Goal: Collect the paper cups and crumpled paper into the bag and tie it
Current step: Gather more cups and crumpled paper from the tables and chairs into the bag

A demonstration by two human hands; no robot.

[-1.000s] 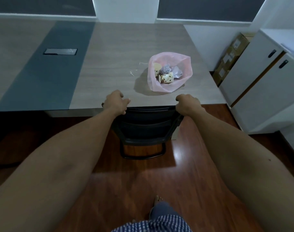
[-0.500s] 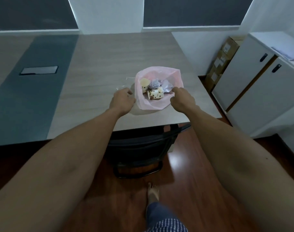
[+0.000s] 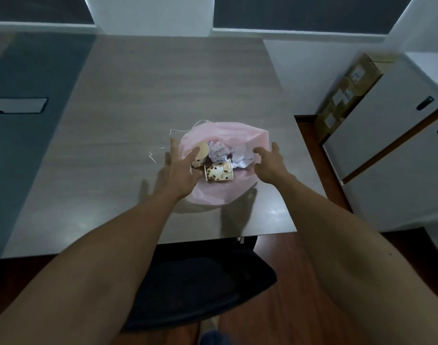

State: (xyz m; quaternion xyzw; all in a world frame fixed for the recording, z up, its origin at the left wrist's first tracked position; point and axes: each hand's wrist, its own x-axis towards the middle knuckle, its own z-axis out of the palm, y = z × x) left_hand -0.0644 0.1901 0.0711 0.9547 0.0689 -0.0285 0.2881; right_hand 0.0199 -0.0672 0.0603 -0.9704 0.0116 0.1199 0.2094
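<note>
A pink plastic bag lies open on the wooden table. Inside it I see a spotted paper cup on its side, a second cup at the left, and crumpled paper with more white paper to the right. My left hand hovers with fingers spread over the bag's left rim. My right hand is at the bag's right rim, fingers loosely bent, holding nothing that I can see.
A black chair is tucked under the table's near edge. White strings lie on the table left of the bag. A white cabinet and cardboard boxes stand at the right. A grey inset panel lies far left.
Both hands left the chair back and came forward to the bag, one at each side. My view moved closer over the table, and the fingers spread open.
</note>
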